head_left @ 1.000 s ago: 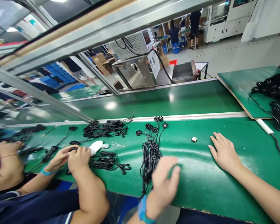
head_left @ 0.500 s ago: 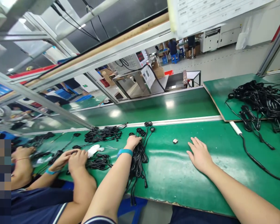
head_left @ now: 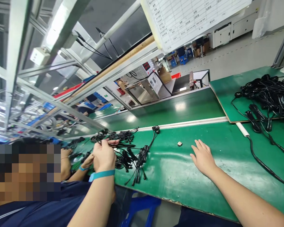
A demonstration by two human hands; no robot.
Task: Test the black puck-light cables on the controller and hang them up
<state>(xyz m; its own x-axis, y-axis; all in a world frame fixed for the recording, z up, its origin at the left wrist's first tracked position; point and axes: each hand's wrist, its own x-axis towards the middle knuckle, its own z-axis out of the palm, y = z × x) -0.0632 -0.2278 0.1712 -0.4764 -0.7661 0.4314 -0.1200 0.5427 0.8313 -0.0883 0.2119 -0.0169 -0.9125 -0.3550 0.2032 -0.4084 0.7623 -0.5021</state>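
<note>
1. Our left hand [head_left: 104, 155] is above the left part of the green surface [head_left: 170, 170], its fingers curled around some black cables [head_left: 126, 146] whose loose lengths stick out to the right (how many, we cannot tell).
2. Our right hand [head_left: 204, 157] lies palm down towards the surface's right side, fingers loosely spread, gripping nothing.
3. Between our hands, a cable bundle [head_left: 142, 156] runs from near the far edge, where its round ends lie, down towards the near edge.
4. We see a small round part [head_left: 179, 143] nearer the far edge, just left of our right fingertips and apart from them.
5. At the far right corner, a raised board [head_left: 223, 90] carries a heap of black leads [head_left: 269, 94].
6. A co-worker [head_left: 71, 195] sits at our left, by the near edge.
</note>
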